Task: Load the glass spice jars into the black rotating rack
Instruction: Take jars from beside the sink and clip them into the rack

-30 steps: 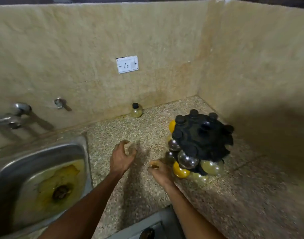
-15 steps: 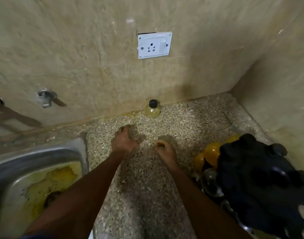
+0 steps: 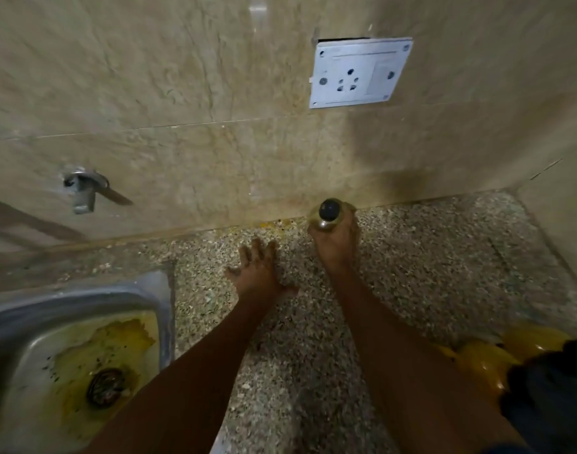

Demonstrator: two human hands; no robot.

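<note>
Glass jar (image 3: 329, 221) w/ glossy black cap; speckled stone counter (image 3: 428, 257); dull metal sink (image 3: 83, 296).

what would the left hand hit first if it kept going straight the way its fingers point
Most likely the tiled back wall. The left hand points across bare counter, passing left of the jar in the right hand; depth is uncertain.

You face a beige marble-tiled wall (image 3: 182, 93) meeting a side wall (image 3: 559, 126) in a corner. A white socket plate (image 3: 359, 73) sits on the wall. Below lies a speckled counter (image 3: 444, 263), with a stained steel sink (image 3: 83, 355) at left. Light is dim.
</note>
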